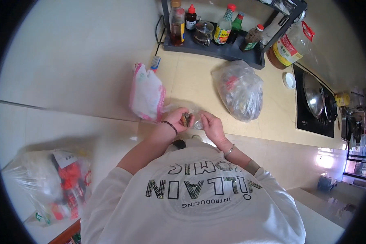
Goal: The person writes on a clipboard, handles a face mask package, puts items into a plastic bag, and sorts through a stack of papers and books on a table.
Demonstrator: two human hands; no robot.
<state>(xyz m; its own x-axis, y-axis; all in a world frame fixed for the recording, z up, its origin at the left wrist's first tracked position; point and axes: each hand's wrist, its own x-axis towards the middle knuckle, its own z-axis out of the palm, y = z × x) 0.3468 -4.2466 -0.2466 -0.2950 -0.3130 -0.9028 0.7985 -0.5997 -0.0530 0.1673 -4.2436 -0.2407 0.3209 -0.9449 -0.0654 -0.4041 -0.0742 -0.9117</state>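
Close in front of my body, at the counter's near edge, my left hand (178,119) cups several small brownish pieces (186,119); their kind is too small to make out. My right hand (212,127) pinches the side of a small clear plastic bag (197,121) that lies between the two hands. A dark beaded bracelet circles my left wrist, and a silver bangle is on the right. Just left of my left hand stands a pink and white soft package (147,95). Farther right on the counter rests a knotted, filled clear plastic bag (240,91).
A dark shelf rack (211,52) with several sauce bottles stands at the back. Right of it are a large oil jug (286,51), a small white bowl (289,80) and a black stove (313,118) with a pan. A big clear bag (40,179) sits at lower left.
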